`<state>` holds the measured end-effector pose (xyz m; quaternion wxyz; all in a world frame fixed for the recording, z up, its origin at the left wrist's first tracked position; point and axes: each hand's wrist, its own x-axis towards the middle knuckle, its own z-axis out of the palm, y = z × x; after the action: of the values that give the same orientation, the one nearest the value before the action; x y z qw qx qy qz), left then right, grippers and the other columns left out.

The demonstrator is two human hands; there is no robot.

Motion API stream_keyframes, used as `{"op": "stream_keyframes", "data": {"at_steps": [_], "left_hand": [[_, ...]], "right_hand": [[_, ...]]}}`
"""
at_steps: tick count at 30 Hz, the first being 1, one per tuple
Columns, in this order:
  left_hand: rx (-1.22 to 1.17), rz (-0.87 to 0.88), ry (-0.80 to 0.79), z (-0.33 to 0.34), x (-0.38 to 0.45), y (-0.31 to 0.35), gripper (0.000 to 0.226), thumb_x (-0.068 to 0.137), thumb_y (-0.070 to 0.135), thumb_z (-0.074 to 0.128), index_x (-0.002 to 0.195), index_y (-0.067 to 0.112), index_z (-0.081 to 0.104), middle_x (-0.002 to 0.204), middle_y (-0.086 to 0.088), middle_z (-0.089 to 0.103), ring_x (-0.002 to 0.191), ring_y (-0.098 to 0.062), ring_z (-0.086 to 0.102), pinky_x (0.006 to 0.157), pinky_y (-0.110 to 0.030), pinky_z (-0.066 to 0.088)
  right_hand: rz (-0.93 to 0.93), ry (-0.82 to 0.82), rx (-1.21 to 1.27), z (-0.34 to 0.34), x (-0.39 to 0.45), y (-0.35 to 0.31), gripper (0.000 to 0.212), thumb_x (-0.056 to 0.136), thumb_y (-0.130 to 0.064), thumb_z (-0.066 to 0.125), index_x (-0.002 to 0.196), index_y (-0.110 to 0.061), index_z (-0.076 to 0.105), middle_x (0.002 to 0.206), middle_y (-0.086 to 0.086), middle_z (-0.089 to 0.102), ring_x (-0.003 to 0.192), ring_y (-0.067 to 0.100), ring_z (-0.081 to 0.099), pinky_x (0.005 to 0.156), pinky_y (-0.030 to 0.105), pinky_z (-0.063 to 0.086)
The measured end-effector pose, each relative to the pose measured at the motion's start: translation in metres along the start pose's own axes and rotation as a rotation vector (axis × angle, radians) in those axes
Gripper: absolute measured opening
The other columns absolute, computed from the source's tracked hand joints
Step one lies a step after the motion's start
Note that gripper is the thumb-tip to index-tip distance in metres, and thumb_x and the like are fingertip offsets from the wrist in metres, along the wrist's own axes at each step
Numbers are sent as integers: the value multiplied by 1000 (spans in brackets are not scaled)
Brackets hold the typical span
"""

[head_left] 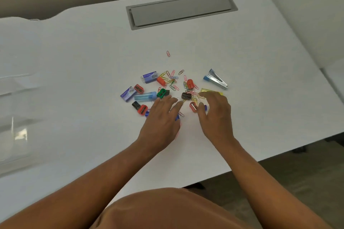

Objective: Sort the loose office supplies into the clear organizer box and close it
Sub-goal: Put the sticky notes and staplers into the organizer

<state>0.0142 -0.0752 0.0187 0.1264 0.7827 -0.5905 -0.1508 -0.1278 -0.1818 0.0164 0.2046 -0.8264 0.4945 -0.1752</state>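
Loose supplies, chiefly coloured paper clips (174, 80), lie mid-desk (93, 52); the clear organizer box (14, 109) stands at far left. Left hand (162, 122) lies flat, fingers straight; right hand (216, 115) hovers loosely curled, apparently holding nothing. A staple remover (216, 79) lies beyond.

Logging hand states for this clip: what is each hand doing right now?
Left hand: open, fingers straight, resting over the supplies pile, holding nothing.
Right hand: fingers loosely curled over the clips; whether it pinches anything cannot be told.
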Motion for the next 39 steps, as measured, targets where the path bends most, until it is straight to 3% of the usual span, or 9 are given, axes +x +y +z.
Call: {"op": "stream_keyframes", "data": {"at_steps": [5,12,17,20,22,25,29,34,39], "left_hand": [[2,38,-6,1,23,7,63,98,26,69,155,20,44,159,-9,46,150,-29,37,125,-47,27],[-38,67,-12,3,43,16,62,101,30,65,157,21,41,160,-7,44,150,-27,37,127,-46,19],[-170,21,43,-2,34,9,61,101,31,65,157,23,41,160,-6,45,147,-25,41,119,-42,37],[-333,-85,64,-8,25,3,66,100,40,65,159,31,35,164,1,40,149,-19,38,116,-36,38],[-439,-142,97,-15,19,-1,70,97,44,69,158,33,37,162,3,43,142,-16,47,112,-35,43],[-579,-145,231,-31,3,-10,61,94,37,74,149,25,52,144,0,60,113,-12,65,93,-28,58],[-573,-212,437,-52,-32,-41,28,94,21,76,122,22,74,107,15,66,85,-3,67,76,-8,55],[-515,-332,512,-74,-93,-97,27,87,15,81,112,25,78,91,7,67,77,-10,63,66,-33,59],[-472,-434,570,-99,-159,-158,26,88,18,79,113,25,77,90,6,66,80,-13,65,67,-40,59]], "right_hand": [[69,62,-25,-11,60,20,34,96,-8,63,129,-12,65,127,10,65,112,31,58,94,39,47],[149,-148,-209,3,111,36,41,97,-18,67,137,-16,56,128,11,64,115,29,59,91,35,49],[149,-51,114,-6,104,26,47,95,-20,71,138,-19,53,124,7,68,108,22,67,89,26,52],[152,-50,368,-10,79,-9,62,90,-26,79,142,-30,46,120,-3,67,91,5,70,74,4,51],[133,-69,475,-9,56,-35,61,88,-28,81,140,-34,50,118,-10,65,90,-2,68,67,-3,46],[154,-160,689,-3,23,-71,48,89,-25,78,133,-36,60,119,-13,69,99,6,72,74,12,58],[250,-327,955,14,-5,-112,35,90,-27,76,125,-29,68,105,-6,76,96,16,77,75,32,64],[185,-468,916,46,-21,-168,27,93,-34,74,116,-20,74,104,-3,79,95,17,77,80,39,65],[40,-563,819,83,-49,-247,19,90,-38,71,104,-26,77,100,-5,78,94,17,76,87,45,63]]}}
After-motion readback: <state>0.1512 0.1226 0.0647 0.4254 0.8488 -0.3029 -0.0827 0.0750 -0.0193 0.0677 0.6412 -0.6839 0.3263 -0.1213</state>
